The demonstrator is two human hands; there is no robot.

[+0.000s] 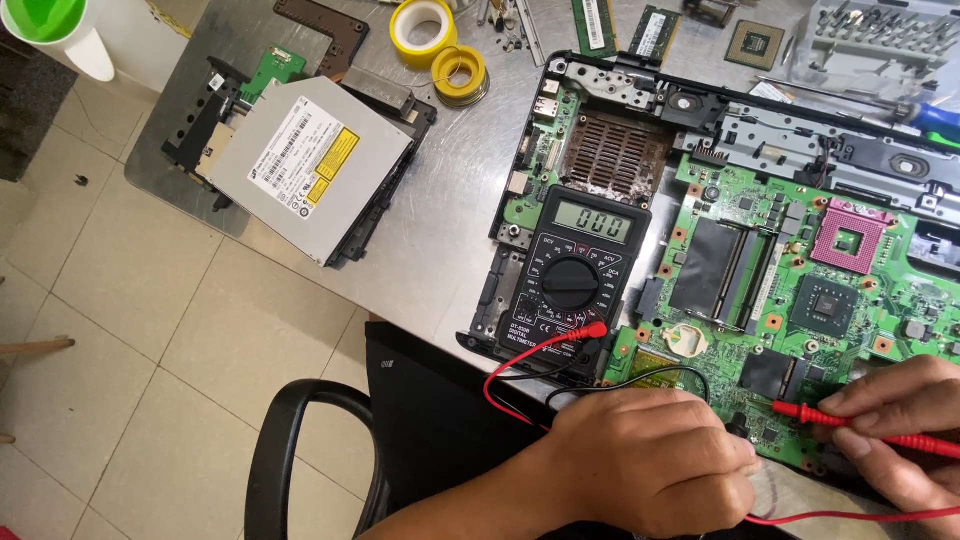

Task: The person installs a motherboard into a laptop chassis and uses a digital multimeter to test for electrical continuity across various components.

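Note:
A green laptop motherboard (800, 260) lies in its open black chassis on a metal table. A black digital multimeter (575, 275) rests on the board's left part, with red and black leads plugged in. My right hand (890, 425) pinches a red test probe (850, 425), its tip pointing left onto the board's lower edge. My left hand (650, 460) is curled by the same edge; the black lead (650, 375) runs under it, and whatever it grips is hidden.
A silver optical drive (305, 165) lies on black parts at the table's left corner. Yellow tape rolls (440, 45), memory sticks (595, 25), a loose processor chip (755, 42) and a screwdriver-bit tray (880, 35) line the far side. A black chair arm (300, 450) is below.

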